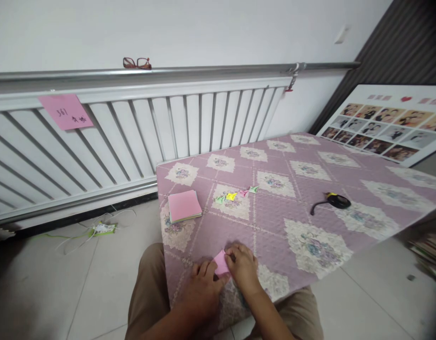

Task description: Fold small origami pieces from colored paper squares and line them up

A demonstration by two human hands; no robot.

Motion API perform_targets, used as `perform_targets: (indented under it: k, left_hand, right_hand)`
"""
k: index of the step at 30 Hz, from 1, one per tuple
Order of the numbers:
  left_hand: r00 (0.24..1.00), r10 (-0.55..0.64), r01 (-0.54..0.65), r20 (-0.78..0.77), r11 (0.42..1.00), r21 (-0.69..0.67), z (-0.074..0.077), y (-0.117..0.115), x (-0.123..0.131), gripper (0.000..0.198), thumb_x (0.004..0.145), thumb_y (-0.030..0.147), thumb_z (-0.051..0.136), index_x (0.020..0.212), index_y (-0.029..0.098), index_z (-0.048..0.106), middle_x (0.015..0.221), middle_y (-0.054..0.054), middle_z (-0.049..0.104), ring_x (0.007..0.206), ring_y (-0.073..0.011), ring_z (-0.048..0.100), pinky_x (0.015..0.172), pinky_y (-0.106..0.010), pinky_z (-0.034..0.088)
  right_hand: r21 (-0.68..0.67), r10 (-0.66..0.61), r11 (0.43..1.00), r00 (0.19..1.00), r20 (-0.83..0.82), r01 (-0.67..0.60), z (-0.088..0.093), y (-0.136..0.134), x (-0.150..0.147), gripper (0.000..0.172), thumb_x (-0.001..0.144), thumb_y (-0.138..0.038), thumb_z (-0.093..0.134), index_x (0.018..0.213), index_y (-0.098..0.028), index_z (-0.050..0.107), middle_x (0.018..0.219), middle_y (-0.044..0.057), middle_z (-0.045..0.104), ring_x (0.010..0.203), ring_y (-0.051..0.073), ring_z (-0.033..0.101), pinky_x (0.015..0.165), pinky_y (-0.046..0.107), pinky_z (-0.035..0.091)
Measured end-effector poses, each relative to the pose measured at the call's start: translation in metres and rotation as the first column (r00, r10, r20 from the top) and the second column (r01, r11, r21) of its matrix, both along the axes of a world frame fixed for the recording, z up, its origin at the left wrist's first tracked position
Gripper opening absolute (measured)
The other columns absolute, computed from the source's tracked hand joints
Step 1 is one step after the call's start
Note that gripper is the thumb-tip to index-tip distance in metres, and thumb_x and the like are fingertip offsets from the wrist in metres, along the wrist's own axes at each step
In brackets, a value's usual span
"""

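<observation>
A small folded piece of pink paper (221, 263) lies on the table near its front edge, between my two hands. My left hand (204, 288) grips its left and lower side, fingers closed on it. At its right corner, my right hand (243, 265) pinches the edge between thumb and fingers. Beyond them a stack of square paper (184, 206), pink on top, rests at the left. Several small folded paper pieces sit in a row to its right, among them a yellow one (231, 196) and a green one (253, 189).
A patterned purple tablecloth (235, 226) covers the table. Toward the right lies a black and yellow object with a strap (338, 201). Behind stands a white radiator (132, 137), with a pink note (66, 112) on it. A photo board (384, 123) leans at the far right.
</observation>
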State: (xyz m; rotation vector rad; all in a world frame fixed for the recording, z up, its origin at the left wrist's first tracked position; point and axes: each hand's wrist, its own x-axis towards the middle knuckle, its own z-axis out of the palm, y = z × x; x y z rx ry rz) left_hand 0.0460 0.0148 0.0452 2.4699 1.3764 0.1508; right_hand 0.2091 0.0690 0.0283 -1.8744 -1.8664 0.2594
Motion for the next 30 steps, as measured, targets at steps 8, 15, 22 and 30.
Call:
perform_targets:
  k: [8,15,22,30]
  left_hand:
    - [1.000,0.006,-0.006,0.014,1.000,0.005,-0.002,0.001,-0.001,0.042,0.093,0.033,0.044,0.135,0.039,0.044,0.132,-0.010,0.045,0.121,-0.0305,0.037,0.097,-0.052,0.030]
    - [1.000,-0.007,0.007,-0.008,1.000,0.003,0.004,0.000,-0.002,0.045,0.093,0.034,0.044,0.138,0.039,0.040,0.134,-0.009,0.044,0.122,-0.0298,0.036,0.098,-0.049,0.030]
    - [1.000,0.000,0.000,-0.023,1.000,-0.002,0.005,0.000,-0.001,0.044,0.092,0.034,0.043,0.136,0.038,0.043,0.132,-0.009,0.046,0.118,-0.0288,0.039,0.097,-0.049,0.031]
    - [1.000,0.005,-0.005,0.001,1.000,-0.023,0.009,0.000,-0.001,0.043,0.093,0.034,0.043,0.136,0.037,0.043,0.132,-0.010,0.045,0.119,-0.0296,0.039,0.097,-0.050,0.031]
  right_hand:
    - [0.033,0.030,0.999,1.000,-0.009,-0.029,-0.001,0.002,-0.001,0.011,0.079,-0.024,0.056,0.071,-0.023,0.064,0.081,0.002,0.062,0.086,0.022,0.055,0.079,0.036,0.029]
    - [0.016,0.161,0.987,0.986,-0.049,-0.160,0.007,-0.005,0.005,0.018,0.085,-0.027,0.049,0.072,-0.022,0.059,0.074,0.001,0.062,0.081,0.020,0.056,0.077,0.034,0.029]
    - [-0.080,0.314,0.944,0.945,-0.091,-0.321,0.009,0.000,0.016,0.012,0.084,-0.023,0.049,0.081,-0.022,0.061,0.072,-0.002,0.065,0.071,0.015,0.060,0.074,0.029,0.034]
    - [-0.118,0.415,0.903,0.910,-0.015,-0.413,0.010,0.001,0.028,0.014,0.080,-0.018,0.055,0.081,-0.026,0.066,0.085,0.000,0.069,0.084,0.017,0.060,0.078,0.031,0.033]
